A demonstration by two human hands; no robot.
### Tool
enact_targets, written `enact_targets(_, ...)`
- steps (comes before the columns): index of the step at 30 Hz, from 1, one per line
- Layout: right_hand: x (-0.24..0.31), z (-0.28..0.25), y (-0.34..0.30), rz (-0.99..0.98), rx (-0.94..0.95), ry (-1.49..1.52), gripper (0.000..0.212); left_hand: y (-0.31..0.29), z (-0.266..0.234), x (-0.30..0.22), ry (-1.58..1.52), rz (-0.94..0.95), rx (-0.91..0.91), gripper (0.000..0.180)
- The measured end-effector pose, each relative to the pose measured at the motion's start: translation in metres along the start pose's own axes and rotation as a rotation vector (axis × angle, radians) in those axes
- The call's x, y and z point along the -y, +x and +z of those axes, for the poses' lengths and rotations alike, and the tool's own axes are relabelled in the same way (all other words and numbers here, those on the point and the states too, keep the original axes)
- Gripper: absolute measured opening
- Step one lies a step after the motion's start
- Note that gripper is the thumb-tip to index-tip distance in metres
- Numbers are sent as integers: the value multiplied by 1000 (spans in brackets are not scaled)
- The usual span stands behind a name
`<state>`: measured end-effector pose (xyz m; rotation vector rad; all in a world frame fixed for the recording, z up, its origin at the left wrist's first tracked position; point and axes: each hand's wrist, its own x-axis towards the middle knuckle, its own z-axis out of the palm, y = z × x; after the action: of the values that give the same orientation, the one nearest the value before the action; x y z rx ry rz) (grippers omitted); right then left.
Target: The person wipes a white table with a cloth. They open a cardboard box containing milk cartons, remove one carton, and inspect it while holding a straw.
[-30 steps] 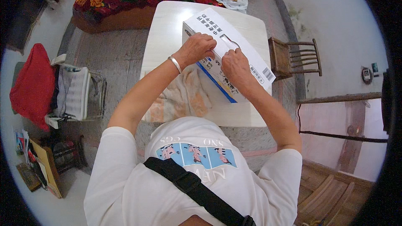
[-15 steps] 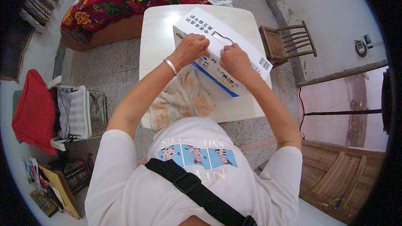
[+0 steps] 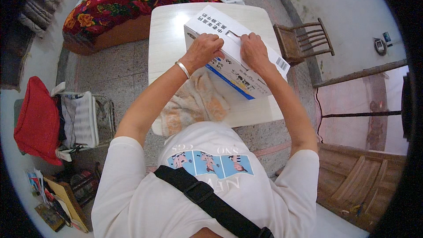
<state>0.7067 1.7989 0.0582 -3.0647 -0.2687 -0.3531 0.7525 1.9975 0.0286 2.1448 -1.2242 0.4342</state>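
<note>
A white cardboard carton [image 3: 240, 77] stands slantwise on the far part of the table, its printed front with a blue lower band turned toward me. The top panel has a handle slot [image 3: 232, 36]. My left hand [image 3: 205, 49], below a silver bangle [image 3: 182, 69], is curled over the near top edge, its thumb at the front face. To the right of the slot, my right hand [image 3: 254, 52] has its fingers bent down on the top panel and grips there. Its fingertips are partly hidden. A cream and orange towel [image 3: 194, 103] lies between the carton and me.
The pale table [image 3: 169, 31] has rounded corners. A wooden chair [image 3: 304, 42] stands at its right. Beyond is a bed with a red floral cover [image 3: 128, 6]. On the left are a white plastic chair [image 3: 84, 119] and a red cloth [image 3: 37, 121].
My right hand has shifted a little away from me and to the right along the carton's top. The left hand stays at the near edge, with only a slight shift.
</note>
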Motion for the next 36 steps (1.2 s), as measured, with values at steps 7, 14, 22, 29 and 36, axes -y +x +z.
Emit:
enact_targets(7,-9,-13,15,155,254,334,25,-1,-3,-3,31,-6,-3,29)
enact_targets(14,-18,-1,13,266,79,493,33,0,-3,-4,15,8,23,28)
enact_targets(22,-20,4,14,267,64,531,37,0,0,2,-3,-8,61,25)
enact_targets(29,-19,8,15,287,42,496,34,-2,-2,4,1,63,6,21)
enact_targets(36,-15,4,13,308,73,514,35,-6,0,1,79,46,24,22)
